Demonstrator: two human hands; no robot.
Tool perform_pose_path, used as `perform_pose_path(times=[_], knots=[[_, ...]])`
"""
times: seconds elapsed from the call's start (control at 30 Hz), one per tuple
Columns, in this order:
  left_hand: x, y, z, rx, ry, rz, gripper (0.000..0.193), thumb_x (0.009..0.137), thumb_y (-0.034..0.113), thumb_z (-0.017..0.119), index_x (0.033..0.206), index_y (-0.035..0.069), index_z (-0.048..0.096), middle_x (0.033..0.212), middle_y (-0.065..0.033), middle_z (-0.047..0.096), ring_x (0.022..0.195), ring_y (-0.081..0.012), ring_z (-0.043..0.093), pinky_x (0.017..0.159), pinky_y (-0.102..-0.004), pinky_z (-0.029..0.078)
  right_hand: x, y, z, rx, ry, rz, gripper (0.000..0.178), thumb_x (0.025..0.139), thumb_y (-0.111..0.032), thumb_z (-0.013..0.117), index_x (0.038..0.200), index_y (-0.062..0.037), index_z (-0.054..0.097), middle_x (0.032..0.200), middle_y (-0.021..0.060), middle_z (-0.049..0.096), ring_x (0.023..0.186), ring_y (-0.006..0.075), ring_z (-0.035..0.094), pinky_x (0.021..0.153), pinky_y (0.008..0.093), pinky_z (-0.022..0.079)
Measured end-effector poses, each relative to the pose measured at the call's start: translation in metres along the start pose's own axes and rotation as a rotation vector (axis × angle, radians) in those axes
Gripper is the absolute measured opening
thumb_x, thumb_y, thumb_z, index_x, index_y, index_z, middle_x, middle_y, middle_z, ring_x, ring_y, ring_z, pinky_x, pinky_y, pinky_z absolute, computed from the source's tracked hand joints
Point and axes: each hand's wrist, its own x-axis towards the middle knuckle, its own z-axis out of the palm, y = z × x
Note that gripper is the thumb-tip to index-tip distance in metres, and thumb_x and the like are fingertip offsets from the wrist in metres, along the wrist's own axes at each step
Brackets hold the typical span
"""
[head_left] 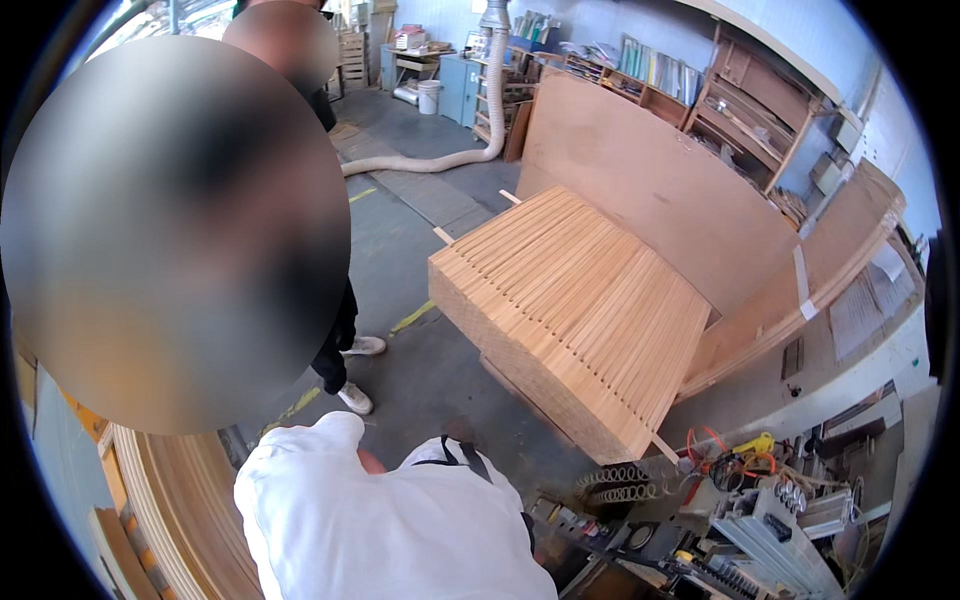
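Observation:
White sleeves and a white top fill the lower middle, with a black strap across the right part. Between the folds a small patch of skin shows; which arm it belongs to I cannot tell. Neither of my hands shows its fingers, so what they hold or touch is hidden. Ahead and to the right lies a thick stack of pale wooden slats, set side by side, with a row of small holes along the near ends. Thin strips poke out from under its edges.
Brown boards stand behind the stack. At lower right are tools, a coiled hose and metal parts. Long wooden profiles lie at lower left. Two people stand at left; one's white shoes show. A ribbed duct crosses the floor.

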Motion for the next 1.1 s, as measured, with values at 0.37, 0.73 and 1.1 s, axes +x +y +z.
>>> perform_pose_path(times=[0.37, 0.73, 1.1], knots=[[-0.013, 0.077, 0.002, 0.066, -0.31, 0.13, 0.03, 0.097, 0.03, 0.044, 0.119, 0.015, 0.057, 0.104, -0.006, 0.063, 0.095, -0.0201, 0.061, 0.081, -0.0452, 0.052, -0.028, 0.042, 0.05, 0.0, 0.025, 0.004, 0.041, 0.091, -0.039, 0.052, 0.109, -0.0044, 0.064, 0.107, 0.0213, 0.064, 0.105, 0.0401, 0.059, 0.09, 0.0461, 0.046], [0.054, 0.095, -0.047, 0.119, 0.179, 0.133, 0.021, 0.082, 0.018, 0.054, 0.094, 0.014, 0.07, 0.072, 0.0003, 0.064, 0.059, -0.0179, 0.058, 0.047, -0.0381, 0.047, -0.025, 0.054, 0.065, -0.025, 0.015, -0.029, 0.042, 0.09, -0.039, 0.052, 0.108, -0.003, 0.063, 0.107, 0.0225, 0.063, 0.106, 0.0409, 0.058, 0.09, 0.047, 0.046], [0.105, 0.152, -0.073, 0.773, 0.456, 0.58, 0.028, 0.085, 0.026, 0.055, 0.09, 0.003, 0.07, 0.097, -0.0174, 0.068, 0.09, -0.0368, 0.065, 0.076, -0.047, 0.053, -0.01, 0.08, 0.094, -0.045, -0.006, -0.158, 0.043, 0.09, -0.04, 0.052, 0.107, -0.0016, 0.063, 0.108, 0.0237, 0.063, 0.107, 0.0418, 0.057, 0.09, 0.048, 0.045]])
